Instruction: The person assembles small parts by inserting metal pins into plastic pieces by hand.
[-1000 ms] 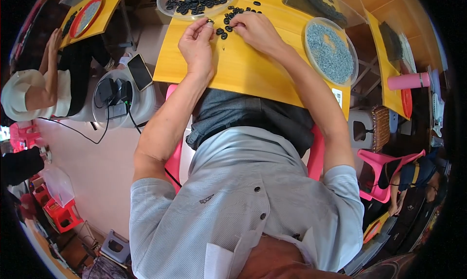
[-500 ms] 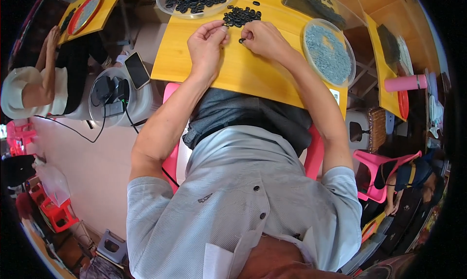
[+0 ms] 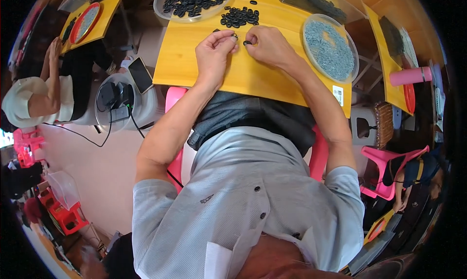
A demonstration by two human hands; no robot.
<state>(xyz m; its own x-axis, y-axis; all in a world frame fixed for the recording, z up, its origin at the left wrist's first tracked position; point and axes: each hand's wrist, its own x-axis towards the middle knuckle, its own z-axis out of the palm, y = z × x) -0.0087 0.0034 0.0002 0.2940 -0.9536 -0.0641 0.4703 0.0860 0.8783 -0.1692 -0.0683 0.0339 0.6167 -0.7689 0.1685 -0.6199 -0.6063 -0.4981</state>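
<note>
My left hand (image 3: 214, 55) is closed in a pinch above the yellow table (image 3: 194, 60). At its fingertips shows a small dark piece with a thin shiny bit, too small to make out fully. Just to the right, my right hand (image 3: 270, 46) pinches a small black oval piece (image 3: 247, 43) between thumb and forefinger. The two hands are close but apart. Beyond them lies a loose pile of black oval pieces (image 3: 240, 17). One more black piece (image 3: 253, 2) lies by itself behind the pile.
A clear round tub (image 3: 170, 17) at the far left holds many black pieces. A round clear tray (image 3: 356, 60) of small grey metal parts stands right, near a clear box (image 3: 311, 4). A phone (image 3: 140, 76) and chargers (image 3: 116, 96) sit left. Other people work on both sides.
My left hand has come away from the pile, and a shiny bit now shows at its fingertips. My right hand still pinches the black oval piece. A person has appeared at the lower left.
</note>
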